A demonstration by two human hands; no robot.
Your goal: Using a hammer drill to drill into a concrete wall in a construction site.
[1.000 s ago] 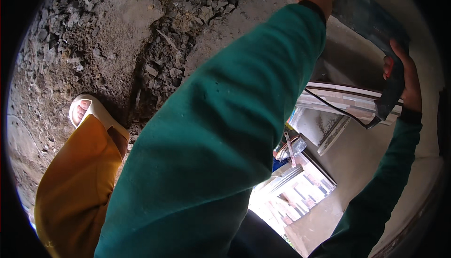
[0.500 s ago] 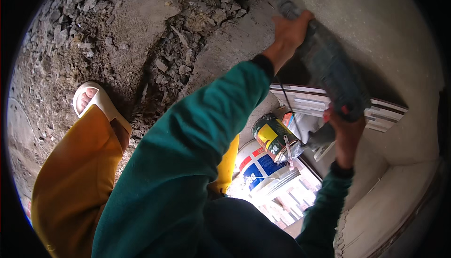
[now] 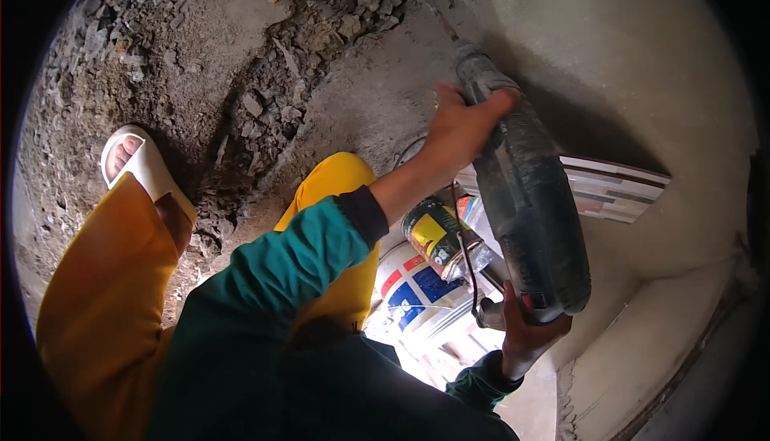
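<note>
A dusty dark-green rotary hammer (image 3: 525,192) is held at a slant, with its thin bit (image 3: 445,25) pointing up and left, close to the concrete floor beside the wall. Whether the bit's tip touches the floor is hard to make out. My left hand (image 3: 469,124) grips the front of the body just behind the chuck, its thumb laid across the top. Around the rear handle, near a red part, my right hand (image 3: 531,335) is closed; some of its fingers are hidden by the tool. A dark cord (image 3: 467,264) hangs from the handle.
Broken concrete rubble (image 3: 281,88) covers the floor to the left and far side, near my sandalled foot (image 3: 132,152). A white bucket (image 3: 413,292), a green and yellow can (image 3: 437,236) and striped tile panels (image 3: 613,188) stand beneath and behind the tool. A pale wall (image 3: 634,56) rises at right.
The rotary hammer has come back toward me and slightly left, both hands with it. Its bit, blurred before, shows more clearly, and my yellow-trousered knee is more in view.
</note>
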